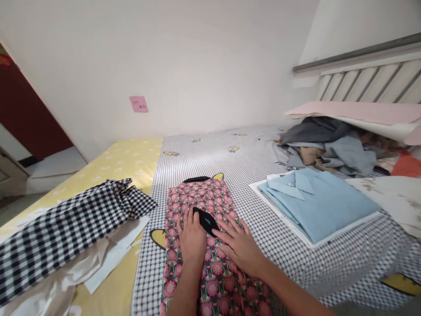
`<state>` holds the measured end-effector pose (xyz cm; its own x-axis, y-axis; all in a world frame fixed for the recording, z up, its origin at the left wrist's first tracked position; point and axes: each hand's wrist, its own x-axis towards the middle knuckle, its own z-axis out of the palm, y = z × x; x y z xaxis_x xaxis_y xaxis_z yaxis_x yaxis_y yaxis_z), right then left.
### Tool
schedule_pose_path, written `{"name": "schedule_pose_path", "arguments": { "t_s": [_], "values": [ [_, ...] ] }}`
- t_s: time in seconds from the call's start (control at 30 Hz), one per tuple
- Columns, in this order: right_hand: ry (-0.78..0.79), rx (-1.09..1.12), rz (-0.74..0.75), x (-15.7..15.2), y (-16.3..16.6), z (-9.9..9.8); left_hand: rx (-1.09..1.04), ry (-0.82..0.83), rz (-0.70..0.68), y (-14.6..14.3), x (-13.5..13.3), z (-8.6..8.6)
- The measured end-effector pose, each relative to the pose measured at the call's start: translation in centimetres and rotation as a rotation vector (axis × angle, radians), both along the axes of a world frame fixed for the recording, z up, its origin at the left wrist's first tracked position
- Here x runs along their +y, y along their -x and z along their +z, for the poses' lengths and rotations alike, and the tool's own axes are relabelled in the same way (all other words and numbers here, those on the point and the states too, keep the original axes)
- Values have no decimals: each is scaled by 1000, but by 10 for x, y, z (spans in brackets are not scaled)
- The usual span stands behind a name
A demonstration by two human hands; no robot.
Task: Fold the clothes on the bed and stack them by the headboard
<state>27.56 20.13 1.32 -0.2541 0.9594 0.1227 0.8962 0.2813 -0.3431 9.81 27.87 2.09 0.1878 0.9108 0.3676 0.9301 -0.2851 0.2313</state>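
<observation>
The pink note (138,104) on the white wall (213,66) bears dark handwriting (142,106) too small to read.

Looks from the head, forward and down over the checked bedsheet (250,162) toward the white wall (217,66). Sits near the left hand (194,237) and right hand (242,248), below centre. Spans from dark red panel (29,105) at left to slatted panel (378,79) at right.
</observation>
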Motion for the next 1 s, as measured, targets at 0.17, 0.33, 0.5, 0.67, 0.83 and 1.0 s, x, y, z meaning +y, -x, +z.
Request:
{"name": "schedule_pose_path", "arguments": {
  "t_s": [0.17,0.33,0.5,0.67,0.83,1.0],
  "values": [
    [10,-39,1,6,1,2,-27,65,-11,3,5,-4],
    [-39,-77,-13,8,3,1,-76,227,-123,19,2,3],
    [-51,-119,-67,5,8,13,-32,237,-281,51,-44,12],
    [-155,57,-32,-50,13,14,119,84,-538,102,-142,4],
    [-256,87,30,-153,-11,-22,213,-110,-564,167,-239,-16],
    [-372,-34,-153,-222,-57,-78,239,-187,-370,209,-272,-40]
  ]
}}
